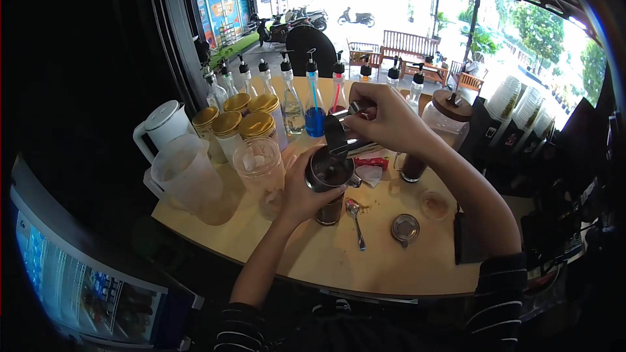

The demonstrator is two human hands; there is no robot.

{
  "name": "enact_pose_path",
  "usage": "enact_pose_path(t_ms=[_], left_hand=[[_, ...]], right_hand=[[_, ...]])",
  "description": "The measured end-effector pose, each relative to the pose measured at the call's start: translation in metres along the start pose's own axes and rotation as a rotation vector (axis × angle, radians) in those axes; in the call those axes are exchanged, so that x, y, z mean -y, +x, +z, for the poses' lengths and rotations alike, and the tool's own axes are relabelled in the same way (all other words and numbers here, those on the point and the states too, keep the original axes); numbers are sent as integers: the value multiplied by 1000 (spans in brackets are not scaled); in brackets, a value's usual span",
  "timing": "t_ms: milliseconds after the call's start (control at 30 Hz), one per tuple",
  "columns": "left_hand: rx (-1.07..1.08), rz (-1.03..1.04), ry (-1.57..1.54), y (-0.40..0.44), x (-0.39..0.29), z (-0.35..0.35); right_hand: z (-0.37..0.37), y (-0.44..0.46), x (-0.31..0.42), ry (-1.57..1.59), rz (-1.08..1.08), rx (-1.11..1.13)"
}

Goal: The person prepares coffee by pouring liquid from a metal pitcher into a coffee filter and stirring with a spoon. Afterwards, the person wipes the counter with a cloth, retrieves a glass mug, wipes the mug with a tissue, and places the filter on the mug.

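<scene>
My left hand (300,186) is wrapped around a small metal cup (331,175) with a side handle; its inside looks dark. Just beneath the cup, partly hidden by my fingers, is a glass of dark liquid (329,212); whether the two touch I cannot tell. My right hand (385,117) grips a dark metal pitcher (337,137) by its handle, tilted over the cup's mouth. A spoon (356,221) lies beside the glass. To its right is a round metal lid-like piece (405,229). A clear round lid (433,205) rests farther right.
Gold-lidded jars (257,125), an open jar (259,166) and a plastic jug (186,176) stand left. Pump bottles (315,114) line the back. Another dark-filled glass (412,168) and a wooden-lidded jar (447,114) stand right, near stacked cups (505,98). A red packet (372,163) lies centrally.
</scene>
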State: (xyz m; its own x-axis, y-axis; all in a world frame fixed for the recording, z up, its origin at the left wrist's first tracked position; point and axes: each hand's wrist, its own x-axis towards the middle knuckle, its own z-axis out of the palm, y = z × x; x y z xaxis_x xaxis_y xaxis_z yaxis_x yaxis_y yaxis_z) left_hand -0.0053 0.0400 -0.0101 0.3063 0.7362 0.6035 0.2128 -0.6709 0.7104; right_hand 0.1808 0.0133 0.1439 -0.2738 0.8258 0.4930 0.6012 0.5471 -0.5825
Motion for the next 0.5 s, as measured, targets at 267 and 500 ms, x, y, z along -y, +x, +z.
enact_pose_path(t_ms=[267, 500], left_hand=[[-49, 18, -84, 0, -2, 1], [-18, -13, -86, 0, -5, -1]], right_hand=[[-7, -4, -6, -33, 25, -11], [-7, -4, -10, -60, -6, -20]])
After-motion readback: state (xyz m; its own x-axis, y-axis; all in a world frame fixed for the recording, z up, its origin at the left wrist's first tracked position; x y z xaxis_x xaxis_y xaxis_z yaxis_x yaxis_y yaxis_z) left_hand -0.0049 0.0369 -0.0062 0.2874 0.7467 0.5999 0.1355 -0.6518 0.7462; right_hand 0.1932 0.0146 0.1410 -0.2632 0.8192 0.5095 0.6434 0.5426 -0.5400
